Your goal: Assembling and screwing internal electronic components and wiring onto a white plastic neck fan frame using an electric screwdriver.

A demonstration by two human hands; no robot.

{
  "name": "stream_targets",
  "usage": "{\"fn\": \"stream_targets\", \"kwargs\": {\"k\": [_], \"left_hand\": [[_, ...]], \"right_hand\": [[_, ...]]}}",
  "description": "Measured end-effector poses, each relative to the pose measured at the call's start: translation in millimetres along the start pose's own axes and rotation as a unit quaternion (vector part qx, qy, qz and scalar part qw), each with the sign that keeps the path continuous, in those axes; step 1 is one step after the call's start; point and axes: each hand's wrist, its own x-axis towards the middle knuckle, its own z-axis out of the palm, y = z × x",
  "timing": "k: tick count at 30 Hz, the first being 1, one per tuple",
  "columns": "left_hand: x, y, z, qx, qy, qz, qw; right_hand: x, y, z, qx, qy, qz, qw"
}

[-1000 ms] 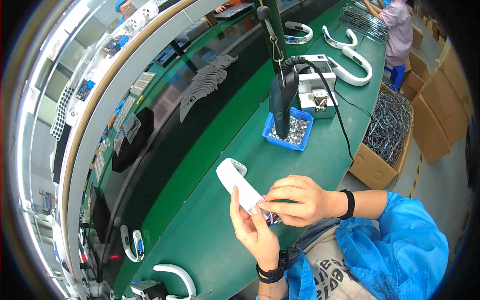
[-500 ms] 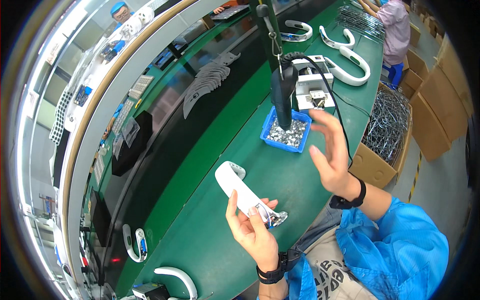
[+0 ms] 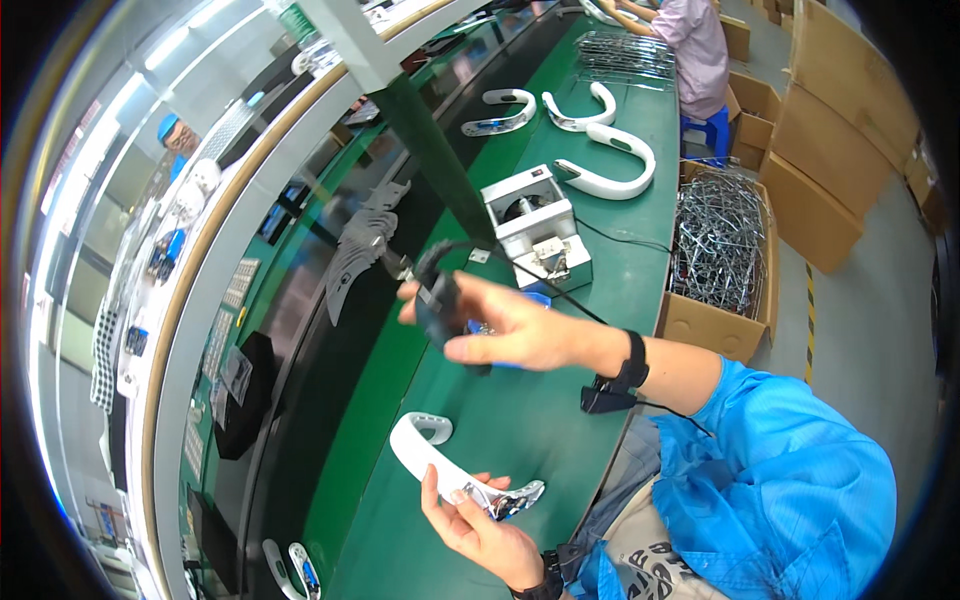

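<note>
My left hand [image 3: 482, 532] grips a white curved, U-shaped plastic housing [image 3: 422, 458] above the green bench. Circuitry and small wires show at the housing's near end, beside my thumb. My right hand [image 3: 520, 325] is closed around a black electric screwdriver [image 3: 437, 303], which hangs from a hook and has a dark cable. The tool is blurred and its tip cannot be made out. Behind my right hand, a blue bin [image 3: 538, 299] of small metal parts is mostly covered.
A white boxy device [image 3: 530, 215] stands beyond the bin. Farther off lie white U-shaped housings [image 3: 612, 186] and a stack of metal rods [image 3: 625, 58]. To the right, a cardboard box [image 3: 712, 325] holds tangled metal pieces. A green post [image 3: 435, 160] rises at the bench; a co-worker [image 3: 692, 55] sits far right.
My right hand, open beside the hanging screwdriver before, has moved left and taken hold of it, pulling it off the bin. My left hand still holds the housing. The view has shifted.
</note>
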Motion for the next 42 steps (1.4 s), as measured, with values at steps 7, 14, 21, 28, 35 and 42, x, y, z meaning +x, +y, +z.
{"fn": "stream_targets", "kwargs": {"k": [7, 14, 21, 28, 35, 42], "left_hand": [[1, 0, 3, 0.011, -0.004, 0.01, 1.0], [2, 2, 0, -0.028, -0.007, -0.019, 0.999], [-4, 5, 15, -0.024, 0.017, -0.028, 0.999], [-1, -3, 13, -0.048, -0.004, -0.02, 0.999], [2, -4, 8, -0.052, -0.02, -0.018, 0.998], [5, -7, 11, -0.036, -0.051, -0.003, 0.998]], "right_hand": [[-12, -8, -17, 0.135, -0.033, 0.013, 0.99], [0, -5, -113, 0.045, 0.113, -0.064, 0.991], [5, 12, -122, 0.014, 0.159, -0.044, 0.986], [4, 23, -129, -0.008, 0.205, -0.027, 0.978], [-13, -13, -75, 0.105, 0.176, -0.044, 0.978], [-9, -66, 24, 0.263, 0.057, -0.044, 0.962]]}}
